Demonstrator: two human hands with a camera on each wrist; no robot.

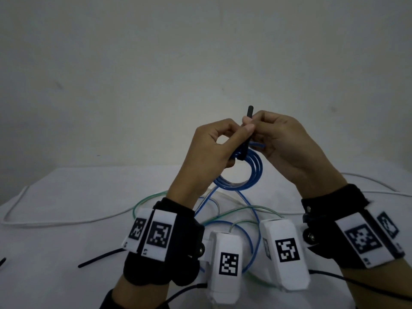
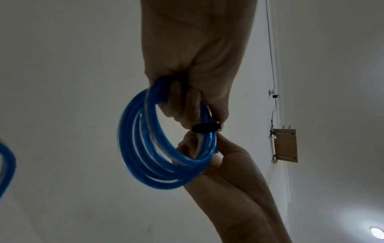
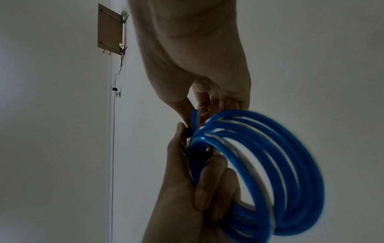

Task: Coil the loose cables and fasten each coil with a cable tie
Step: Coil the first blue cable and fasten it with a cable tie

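Both hands are raised above the table. A blue cable coil [image 1: 253,172] of several loops hangs between them. My left hand [image 1: 231,134] grips the top of the coil, its thumb against a black cable tie [image 1: 250,112] that wraps the bundle and sticks upward. My right hand [image 1: 259,124] pinches the tie's upright tail from the right. In the left wrist view the tie [image 2: 204,127] circles the coil [image 2: 145,148] just below the left hand's fingers [image 2: 187,105]. The right wrist view shows the coil [image 3: 280,164] and the tie [image 3: 188,133] between both hands.
Loose blue [image 1: 252,239], green [image 1: 151,199] and white [image 1: 66,221] cables lie tangled on the white table [image 1: 66,253] below the hands. A spare black tie [image 1: 100,257] lies at the front left, another [image 1: 2,262] at the left edge. A wooden board [image 2: 284,146] hangs on the wall.
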